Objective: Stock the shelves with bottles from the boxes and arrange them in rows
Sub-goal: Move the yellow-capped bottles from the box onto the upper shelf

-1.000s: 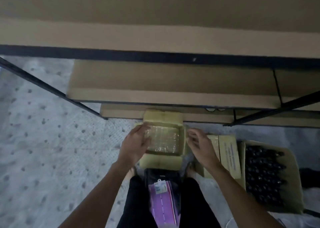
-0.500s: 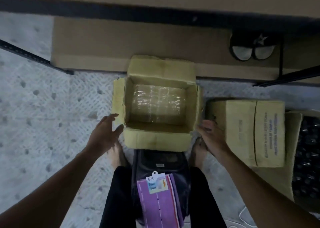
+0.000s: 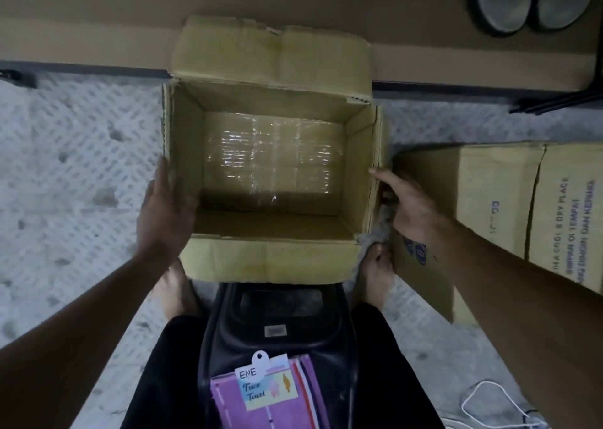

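Note:
An open cardboard box (image 3: 270,258) stands on the floor in front of me, its far flap leaning on the bottom shelf (image 3: 98,20). Inside I see only the taped bottom, with no bottles. My left hand (image 3: 163,209) holds the left wall, fingers lying along the outside and the thumb side over the rim. At the right wall my right hand (image 3: 408,203) grips the folded-down side flap with curled fingers. No bottles are in view.
A closed printed carton (image 3: 522,206) sits right against the open box. A pair of dark sandals (image 3: 528,0) lies on the bottom shelf. Between my legs is a black stool (image 3: 277,324) with a purple face-towel pack (image 3: 267,399). A white cable (image 3: 489,402) lies at lower right.
My head has come down closer to the box. Both hands slid from the box's near corners onto its side walls. The box of dark bottles at the right has left the view.

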